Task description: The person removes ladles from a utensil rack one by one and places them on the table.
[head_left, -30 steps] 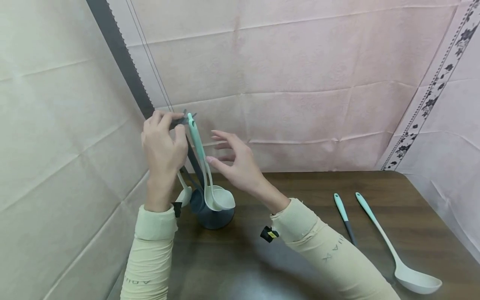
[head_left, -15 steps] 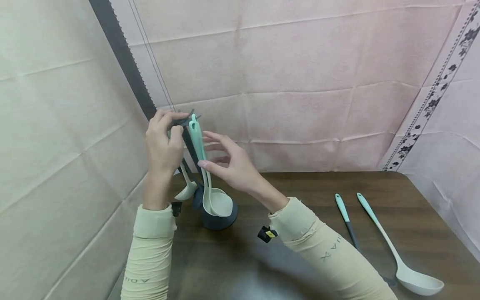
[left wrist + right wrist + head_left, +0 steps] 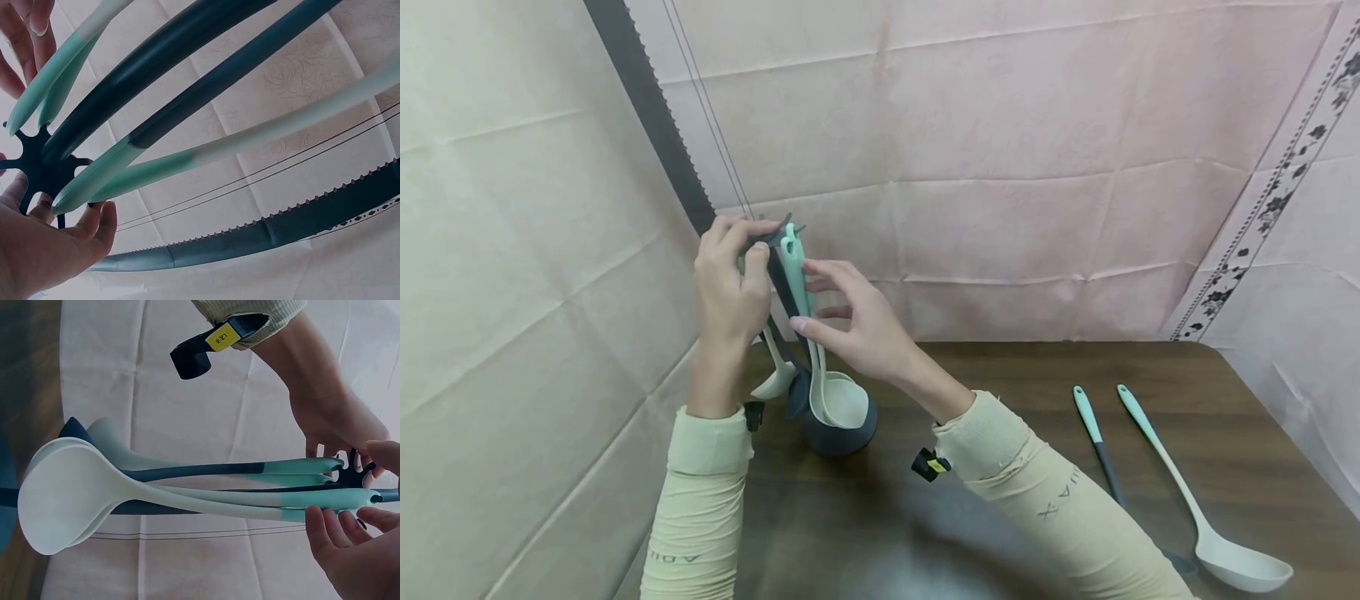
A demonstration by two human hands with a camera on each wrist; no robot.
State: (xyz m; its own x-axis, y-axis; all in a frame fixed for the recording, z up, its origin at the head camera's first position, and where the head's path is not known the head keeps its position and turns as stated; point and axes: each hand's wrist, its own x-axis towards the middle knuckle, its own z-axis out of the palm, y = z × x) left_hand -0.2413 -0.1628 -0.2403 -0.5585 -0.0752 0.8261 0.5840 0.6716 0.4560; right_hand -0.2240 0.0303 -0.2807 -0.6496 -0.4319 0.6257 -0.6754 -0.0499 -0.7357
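Observation:
My left hand (image 3: 730,292) grips the dark star-shaped top of a utensil stand (image 3: 44,165), its fingers among the hooks. Two white ladles (image 3: 69,494) with turquoise handles hang side by side on the near right of the stand. My right hand (image 3: 868,325) lies against those handles with loosely bent fingers, the thumb in front; no firm grip shows. Left of the ladles hang a dark-headed utensil (image 3: 800,392) and a white-headed one (image 3: 773,382), also turquoise-handled. Their exact kinds are partly hidden.
The stand's round dark base (image 3: 842,442) rests on the brown wooden table (image 3: 1000,375). On the right lie a large white ladle (image 3: 1240,567) and a dark utensil with a turquoise handle (image 3: 1086,417), its far end partly behind my sleeve. Cloth walls (image 3: 1000,208) rise behind and left.
The stand's top has turned slightly, swinging the ladles' bowls and bringing the white-headed utensil on the left into fuller view. My right hand has moved left onto the ladle handles.

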